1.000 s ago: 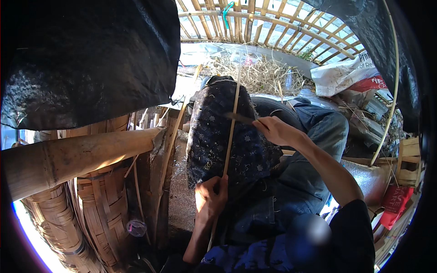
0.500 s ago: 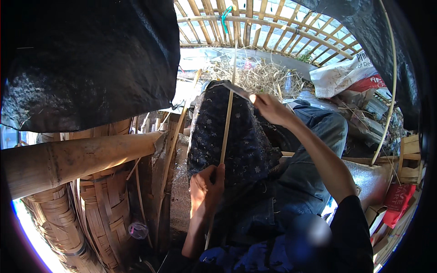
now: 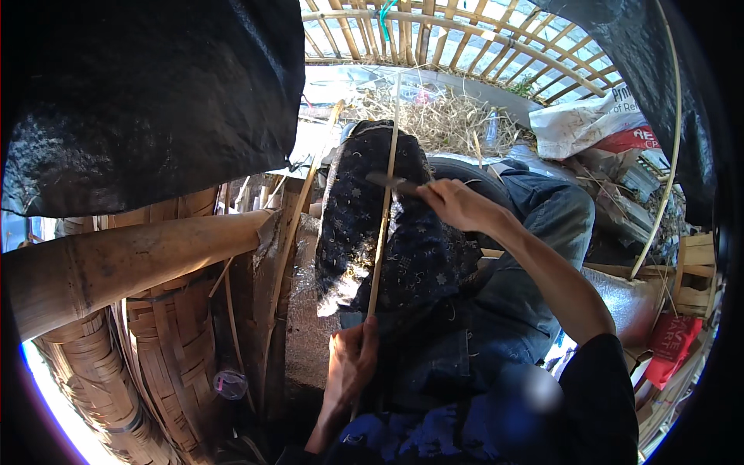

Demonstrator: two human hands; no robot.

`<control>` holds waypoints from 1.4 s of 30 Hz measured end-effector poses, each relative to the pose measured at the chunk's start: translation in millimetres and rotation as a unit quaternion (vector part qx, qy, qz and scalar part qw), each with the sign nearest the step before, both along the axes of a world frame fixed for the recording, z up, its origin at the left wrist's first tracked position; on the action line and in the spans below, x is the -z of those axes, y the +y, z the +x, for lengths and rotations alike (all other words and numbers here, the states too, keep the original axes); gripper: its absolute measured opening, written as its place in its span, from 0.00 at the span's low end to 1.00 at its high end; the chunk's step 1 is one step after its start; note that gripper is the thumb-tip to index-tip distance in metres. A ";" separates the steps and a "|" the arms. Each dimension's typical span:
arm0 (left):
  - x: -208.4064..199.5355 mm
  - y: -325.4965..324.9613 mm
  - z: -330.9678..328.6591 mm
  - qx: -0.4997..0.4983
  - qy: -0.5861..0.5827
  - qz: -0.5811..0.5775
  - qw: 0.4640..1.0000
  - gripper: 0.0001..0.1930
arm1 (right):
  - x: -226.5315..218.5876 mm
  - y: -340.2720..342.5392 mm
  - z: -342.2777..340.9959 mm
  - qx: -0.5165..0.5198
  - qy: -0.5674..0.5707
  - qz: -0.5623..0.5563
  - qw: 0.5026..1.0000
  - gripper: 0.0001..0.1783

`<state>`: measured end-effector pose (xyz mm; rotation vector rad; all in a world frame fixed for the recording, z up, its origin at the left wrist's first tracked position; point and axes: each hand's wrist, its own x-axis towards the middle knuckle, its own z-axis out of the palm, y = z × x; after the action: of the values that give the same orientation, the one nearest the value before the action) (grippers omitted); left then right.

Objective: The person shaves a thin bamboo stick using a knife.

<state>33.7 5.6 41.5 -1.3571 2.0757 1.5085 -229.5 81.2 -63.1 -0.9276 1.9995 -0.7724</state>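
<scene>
A long, thin bamboo strip (image 3: 381,240) runs lengthwise over a dark patterned cloth (image 3: 353,209) spread on my leg. My left hand (image 3: 353,353) is closed round the strip's near part, close to my body. In my right hand (image 3: 457,203) is a knife (image 3: 394,184), its blade lying crosswise over the strip at about the middle of the cloth. The handle is mostly hidden in my fingers. Whether the blade presses into the strip or only rests on it, I cannot tell.
A thick bamboo pole (image 3: 147,260) juts in from the left, above woven bamboo baskets (image 3: 174,349). Black sheeting (image 3: 155,116) hangs at upper left. Shavings (image 3: 442,120) lie beyond the cloth, before a slatted bamboo fence (image 3: 465,35). A red bag (image 3: 673,345) is at right.
My right hand and the knife have moved nearer to me along the strip. My left hand has drawn back with the strip, and more sunlight falls on the cloth.
</scene>
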 end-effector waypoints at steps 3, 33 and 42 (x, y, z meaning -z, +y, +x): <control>1.6 0.4 -3.3 0.010 0.001 -0.012 1.000 0.25 | 1.1 14.7 18.1 -0.016 0.056 -0.095 0.994 0.19; 58.2 -14.9 -21.4 -0.009 0.095 -0.084 0.992 0.24 | -13.2 18.0 17.0 -0.023 -0.009 0.015 1.000 0.20; 11.4 -8.2 14.8 -0.022 -0.010 0.021 0.999 0.25 | -13.9 -0.4 1.1 0.013 0.101 -0.047 0.994 0.20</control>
<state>48.6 -2.6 30.1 -1.4054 2.0030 1.5400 -228.3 80.9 -49.2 -1.0739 2.1688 -0.8196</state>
